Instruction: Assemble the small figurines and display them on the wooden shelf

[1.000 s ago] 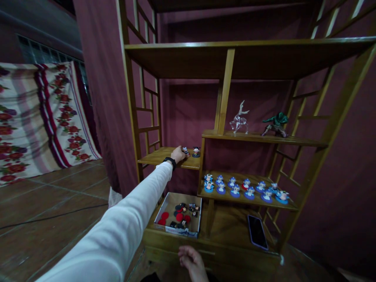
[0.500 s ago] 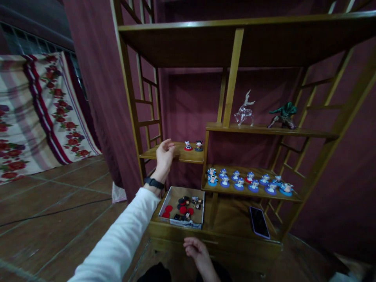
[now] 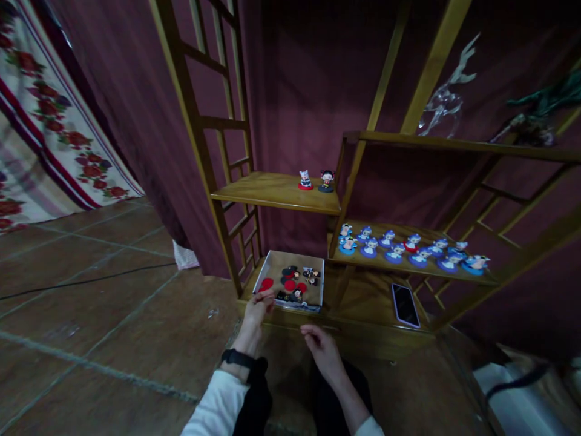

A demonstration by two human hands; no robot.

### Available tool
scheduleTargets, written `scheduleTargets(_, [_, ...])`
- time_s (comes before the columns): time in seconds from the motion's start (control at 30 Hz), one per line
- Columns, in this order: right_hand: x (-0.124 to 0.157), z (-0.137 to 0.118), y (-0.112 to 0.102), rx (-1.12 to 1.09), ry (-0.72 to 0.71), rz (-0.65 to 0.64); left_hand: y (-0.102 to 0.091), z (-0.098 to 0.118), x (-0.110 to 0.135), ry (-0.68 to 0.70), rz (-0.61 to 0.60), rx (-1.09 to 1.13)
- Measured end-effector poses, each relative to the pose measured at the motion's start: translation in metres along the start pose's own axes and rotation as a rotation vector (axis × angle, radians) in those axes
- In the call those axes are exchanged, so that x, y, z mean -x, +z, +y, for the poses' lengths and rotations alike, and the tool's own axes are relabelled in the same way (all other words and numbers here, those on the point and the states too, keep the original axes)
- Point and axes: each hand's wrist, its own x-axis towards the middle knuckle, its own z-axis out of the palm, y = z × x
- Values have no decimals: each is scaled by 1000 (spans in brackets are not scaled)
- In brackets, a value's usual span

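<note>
1. Change: your left hand (image 3: 255,312) has withdrawn from the white-haired figurine (image 3: 305,180) and come down to the near left corner of the box (image 3: 275,264). Contact with the rim cannot be confirmed.
2. Bearing on the work: that figurine stands unsupported on the upper left shelf (image 3: 263,189), just beside the dark-haired figurine (image 3: 327,181); I judge its placement finished.
3. Orientation: the white-haired figurine is upright on its red base, long axis vertical, front apparently towards you. The nearest black figurine (image 3: 297,295) in the box lies down, long axis roughly crosswise, head to the right.
4. Fingers: your left fingers are released, slightly bent, with nothing visible in them. Your right hand (image 3: 323,351) hangs before the box, fingers loosely curled and apparently empty.
</note>
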Motion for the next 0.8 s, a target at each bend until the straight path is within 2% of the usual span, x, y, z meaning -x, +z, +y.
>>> scheduleTargets(0.1, [-36, 9, -1, 91, -20, 62, 12, 7, -22, -22, -17, 97])
scheduleTargets(0.2, [-79, 20, -4, 188, 25, 95, 23, 11, -44, -67, -24, 192])
scheduleTargets(0.37, [-139, 43, -7, 383, 138, 154, 20, 9, -72, -200, 23, 273])
scheduleTargets(0.43, [-156, 53, -5, 400, 152, 165, 17, 13, -80, -263, -27, 305])
scheduleTargets(0.5, [-169, 63, 0, 410, 170, 178, 14, 20, -87, -261, -99, 337])
scheduleTargets(0.6, [-186, 77, 9, 472, 199, 207, 10, 29, -94, -242, -73, 347])
scheduleTargets(0.8, [-216, 95, 17, 594, 191, 238, 4, 33, -103, -295, -72, 401])
